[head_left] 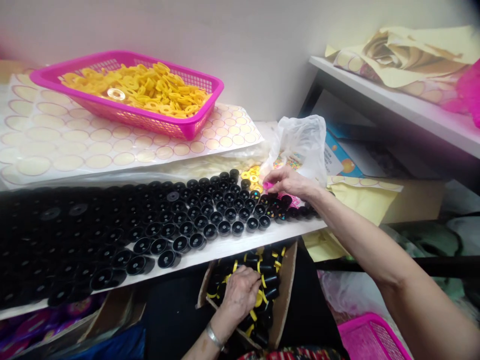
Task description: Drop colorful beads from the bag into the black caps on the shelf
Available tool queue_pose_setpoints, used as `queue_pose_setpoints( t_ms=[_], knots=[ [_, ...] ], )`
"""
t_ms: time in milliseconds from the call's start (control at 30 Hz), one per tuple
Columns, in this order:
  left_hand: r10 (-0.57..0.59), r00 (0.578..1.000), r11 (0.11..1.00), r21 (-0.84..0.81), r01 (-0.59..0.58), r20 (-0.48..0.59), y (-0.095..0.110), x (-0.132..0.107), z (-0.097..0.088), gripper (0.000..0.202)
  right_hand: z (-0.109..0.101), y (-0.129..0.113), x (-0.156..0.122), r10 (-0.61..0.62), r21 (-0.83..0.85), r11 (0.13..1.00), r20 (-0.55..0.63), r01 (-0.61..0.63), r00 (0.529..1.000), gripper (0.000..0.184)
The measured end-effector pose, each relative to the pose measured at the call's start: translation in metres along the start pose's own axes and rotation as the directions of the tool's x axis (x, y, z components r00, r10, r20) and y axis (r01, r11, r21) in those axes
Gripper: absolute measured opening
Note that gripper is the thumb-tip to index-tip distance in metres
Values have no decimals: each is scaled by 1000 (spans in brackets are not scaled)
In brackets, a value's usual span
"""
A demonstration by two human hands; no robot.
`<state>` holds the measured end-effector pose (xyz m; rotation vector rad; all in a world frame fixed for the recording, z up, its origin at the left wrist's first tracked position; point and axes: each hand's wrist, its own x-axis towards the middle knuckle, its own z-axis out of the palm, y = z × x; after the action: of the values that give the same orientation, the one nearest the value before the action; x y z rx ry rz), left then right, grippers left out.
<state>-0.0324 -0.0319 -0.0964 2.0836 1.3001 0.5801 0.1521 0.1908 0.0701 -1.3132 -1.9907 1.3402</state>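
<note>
My right hand pinches a small pink cup-like piece above the right end of the rows of black cups. Some cups beneath it hold small coloured beads. Close by its fingertips lie loose yellow rings and a patch of pink bits. Down in a cardboard box, my left hand is closed, fingers curled among black pieces with yellow caps. Whatever those fingers hold is hidden.
A pink basket full of yellow rings stands on sticker sheets at the back left. Behind my right hand is a white plastic bag with coloured beads. A white shelf juts in at right; another pink basket is below.
</note>
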Motion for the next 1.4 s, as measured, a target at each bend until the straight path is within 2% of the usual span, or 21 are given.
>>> queue_pose_setpoints(
  t_ms=[100,300,400,600,700,833,933,1000,1067,1133,1167,1233,1300,1333,1367,1400],
  knots=[
    [-1,1000,1000,12,1,12,2,1,-2,20,-5,5,-5,14,-33,999,16,-13,1000,17],
    [-2,999,1000,9,2,33,3,1,-4,21,-3,4,-13,-149,-350,919,120,182,982,18],
    [6,999,1000,15,-6,33,3,1,-4,21,-1,1,-15,-149,-419,885,160,204,976,19],
    [6,999,999,46,-7,42,3,2,-7,21,-1,-4,-15,-119,-538,820,168,192,979,20],
    [9,999,999,45,-11,35,2,2,-5,20,2,-8,-17,-98,-659,727,180,194,979,20],
    [12,1000,999,47,-13,22,1,1,-3,19,9,-18,-21,-111,-812,543,185,216,976,17],
    [16,1000,999,36,-16,2,2,1,-3,19,12,-24,-23,-124,-844,492,175,214,977,17],
    [25,1000,999,24,-25,-12,2,1,-3,19,11,-24,-22,-146,-807,554,148,205,978,16],
    [30,999,1000,11,-29,-31,2,1,-2,20,8,-19,-18,-160,-676,716,85,175,983,11],
    [32,998,999,-19,-33,-62,1,1,-1,20,6,-15,-14,-116,-422,900,7,108,993,4],
    [31,996,998,-52,-35,-85,2,1,-1,20,6,-14,-13,-76,-270,960,-25,67,997,8],
    [6,991,982,-187,-32,-136,6,0,-4,21,10,-17,-17,-34,-19,999,-57,33,998,18],
    [-111,982,893,-450,32,-152,17,-1,-13,21,21,-27,-31,-78,64,995,-21,80,997,19],
    [-210,969,776,-626,82,-133,24,-2,-20,20,29,-33,-42,-128,39,991,27,127,991,16],
    [-309,948,594,-795,127,-80,32,-3,-29,24,39,-40,-54,-177,-20,983,107,180,978,11],
    [-393,920,356,-923,148,-4,40,-3,-39,32,51,-46,-68,-225,-101,964,184,246,957,7]
  ],
)
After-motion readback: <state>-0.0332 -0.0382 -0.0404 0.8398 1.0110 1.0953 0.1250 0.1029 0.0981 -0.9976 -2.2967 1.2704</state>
